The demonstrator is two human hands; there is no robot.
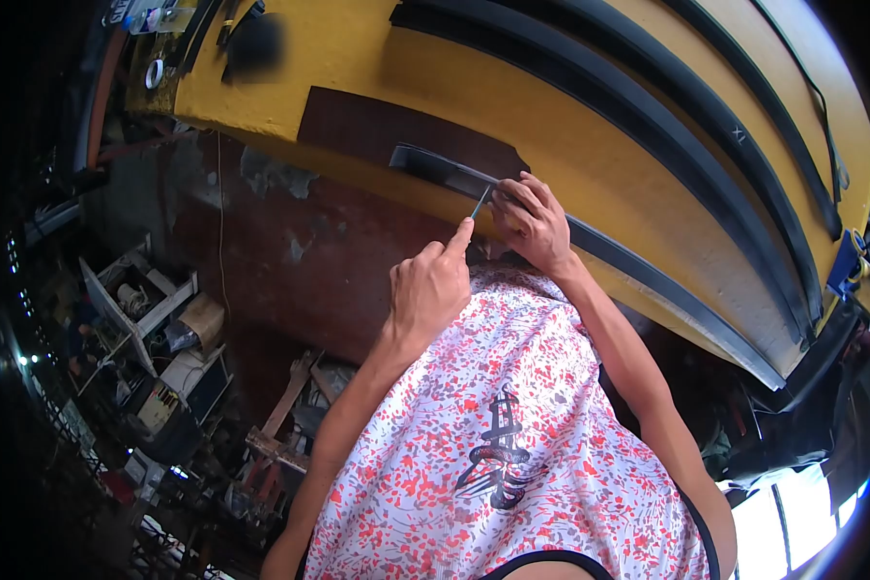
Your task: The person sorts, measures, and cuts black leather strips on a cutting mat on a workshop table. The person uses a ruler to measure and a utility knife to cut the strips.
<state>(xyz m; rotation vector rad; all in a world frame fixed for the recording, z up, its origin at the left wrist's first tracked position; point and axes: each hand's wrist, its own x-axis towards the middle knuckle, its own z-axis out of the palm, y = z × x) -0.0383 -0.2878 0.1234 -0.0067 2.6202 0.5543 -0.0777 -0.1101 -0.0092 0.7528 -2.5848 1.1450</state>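
Observation:
My left hand (pixel 428 287) is closed around a slim tool, its index finger stretched along it. The thin, straight grey-blue shaft (pixel 481 201) sticks out past the fingertip toward my right hand; its handle is hidden in the palm. With bent fingers, my right hand (pixel 535 224) grips a long dark channel-shaped strip (pixel 638 268) at the table's near edge. The shaft's tip ends right at the strip, beside the right fingers. Under the strip's left end lies a dark brown sheet (pixel 358 124) on the yellow tabletop (pixel 570 155).
Several long black strips (pixel 638 92) curve across the table's far side. A bottle (pixel 159 20), a white ring (pixel 154 73) and a dark round object (pixel 256 46) sit at the far left. A wooden frame (pixel 145 309) and clutter stand on the floor at left.

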